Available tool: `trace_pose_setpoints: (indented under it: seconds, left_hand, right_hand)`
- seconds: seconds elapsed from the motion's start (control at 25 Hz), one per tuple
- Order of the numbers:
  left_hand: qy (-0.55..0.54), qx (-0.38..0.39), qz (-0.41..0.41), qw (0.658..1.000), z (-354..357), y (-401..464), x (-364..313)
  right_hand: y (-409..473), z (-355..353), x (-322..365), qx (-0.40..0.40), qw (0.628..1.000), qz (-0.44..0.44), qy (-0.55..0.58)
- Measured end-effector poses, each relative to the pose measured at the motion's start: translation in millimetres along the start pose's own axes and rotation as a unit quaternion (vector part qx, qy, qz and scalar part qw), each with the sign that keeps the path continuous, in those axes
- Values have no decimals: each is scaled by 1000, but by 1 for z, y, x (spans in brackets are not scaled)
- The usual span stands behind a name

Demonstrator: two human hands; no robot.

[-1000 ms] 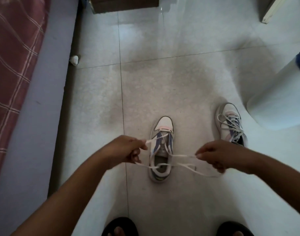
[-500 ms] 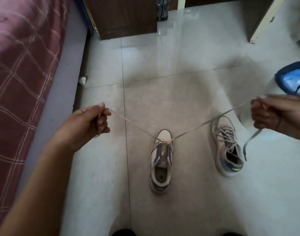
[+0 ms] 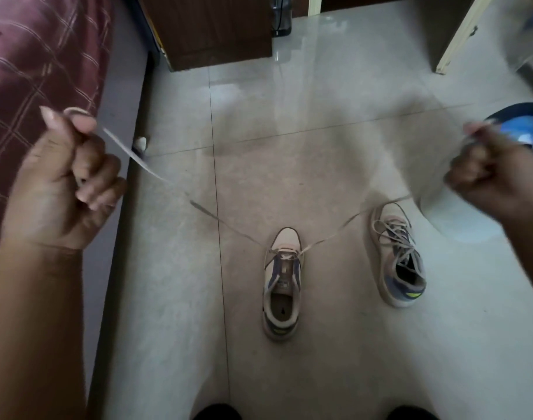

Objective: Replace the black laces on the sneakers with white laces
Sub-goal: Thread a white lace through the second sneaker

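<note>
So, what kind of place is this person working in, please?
Most likely a bedroom at home. A bed with a plaid red cover runs along the left, a dark wooden cabinet stands on the glossy tiled floor, and two sneakers sit on the floor.

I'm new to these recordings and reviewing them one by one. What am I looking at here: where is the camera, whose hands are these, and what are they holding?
There is no machine here. A camera worn on a person's head looks down at their own two bare hands. The left hand and the right hand each grip one end of a white lace, pulled out to both sides. The lace runs through the front eyelets of the middle sneaker on the tiled floor. A second sneaker, already laced, stands to its right. A bed lies along the left edge.
</note>
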State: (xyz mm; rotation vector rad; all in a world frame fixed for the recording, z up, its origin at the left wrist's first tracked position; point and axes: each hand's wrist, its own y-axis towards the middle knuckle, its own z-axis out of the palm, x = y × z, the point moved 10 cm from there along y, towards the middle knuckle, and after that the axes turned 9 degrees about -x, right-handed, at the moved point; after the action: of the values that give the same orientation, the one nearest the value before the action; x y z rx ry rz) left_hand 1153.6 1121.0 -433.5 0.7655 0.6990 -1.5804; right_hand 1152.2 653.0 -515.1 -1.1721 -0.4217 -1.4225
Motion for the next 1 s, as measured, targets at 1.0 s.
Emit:
trace_pose_setpoints:
  seconds: [1.0]
  left_hand:
    - [126,-340,-303,881,-109,-21,322]
  right_hand:
    - [-3,-2,-314,-179,945,225,-158]
